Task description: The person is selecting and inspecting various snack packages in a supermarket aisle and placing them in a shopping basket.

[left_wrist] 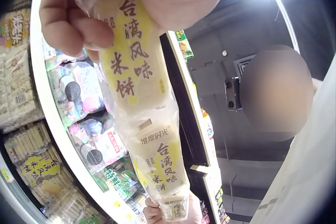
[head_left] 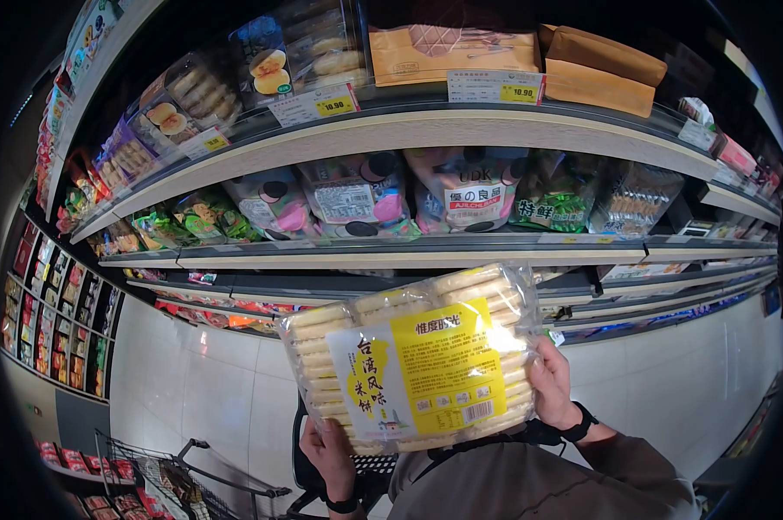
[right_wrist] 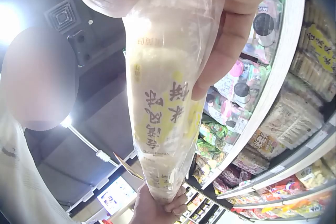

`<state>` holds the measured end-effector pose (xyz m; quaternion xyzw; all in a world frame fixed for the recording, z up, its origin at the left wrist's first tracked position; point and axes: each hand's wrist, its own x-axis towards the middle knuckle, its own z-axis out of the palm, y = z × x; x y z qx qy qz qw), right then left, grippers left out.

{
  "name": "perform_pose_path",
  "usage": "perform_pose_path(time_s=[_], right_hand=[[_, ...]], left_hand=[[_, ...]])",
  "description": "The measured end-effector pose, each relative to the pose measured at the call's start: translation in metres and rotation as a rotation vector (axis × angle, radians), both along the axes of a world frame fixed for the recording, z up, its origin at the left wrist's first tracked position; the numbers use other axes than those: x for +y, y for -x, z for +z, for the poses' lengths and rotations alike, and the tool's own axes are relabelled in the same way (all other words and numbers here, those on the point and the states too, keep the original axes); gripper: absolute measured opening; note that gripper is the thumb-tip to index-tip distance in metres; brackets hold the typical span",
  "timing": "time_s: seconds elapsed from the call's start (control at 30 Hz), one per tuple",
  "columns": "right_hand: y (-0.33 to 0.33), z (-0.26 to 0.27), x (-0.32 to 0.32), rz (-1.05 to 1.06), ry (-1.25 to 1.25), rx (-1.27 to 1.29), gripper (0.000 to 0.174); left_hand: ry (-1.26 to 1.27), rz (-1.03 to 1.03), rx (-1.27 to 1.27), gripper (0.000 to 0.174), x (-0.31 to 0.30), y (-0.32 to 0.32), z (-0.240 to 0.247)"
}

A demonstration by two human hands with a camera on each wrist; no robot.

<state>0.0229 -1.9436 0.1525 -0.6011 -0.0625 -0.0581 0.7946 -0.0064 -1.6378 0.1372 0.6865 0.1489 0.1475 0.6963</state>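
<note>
A large clear pack of rice crackers [head_left: 448, 368] with a yellow and white label is held up in front of the body, tilted slightly. My left hand [head_left: 329, 455] grips its lower left corner, thumb on the front face. At the right edge my right hand [head_left: 550, 386] grips the pack, also with the thumb in front. The left wrist view shows the narrow side of the rice cracker pack [left_wrist: 139, 71], with curled fingers [left_wrist: 79, 29] behind it. From the right wrist, the opposite end of the pack [right_wrist: 163, 92] appears between thumb and fingers.
Shelves of packaged snacks stand ahead, with brown paper bags [head_left: 452, 56] above and clear snack bags [head_left: 469, 195] below. Price tags [head_left: 495, 87] line the shelf edge. A shopping cart [head_left: 171, 485] stands at lower left on the tiled floor [head_left: 227, 373].
</note>
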Motion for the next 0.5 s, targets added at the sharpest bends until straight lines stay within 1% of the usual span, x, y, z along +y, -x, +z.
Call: perform_pose_path(time_s=[0.33,0.5], right_hand=[[-0.0015,-0.0014,-0.0016,-0.002,0.011,0.010,0.042],[-0.0019,-0.0021,-0.0012,0.008,-0.013,0.009,0.043]], left_hand=[[0.004,0.005,-0.033,0.027,0.0002,-0.0029,-0.0043],[-0.021,0.000,-0.007,0.026,0.0014,-0.0024,-0.0050]])
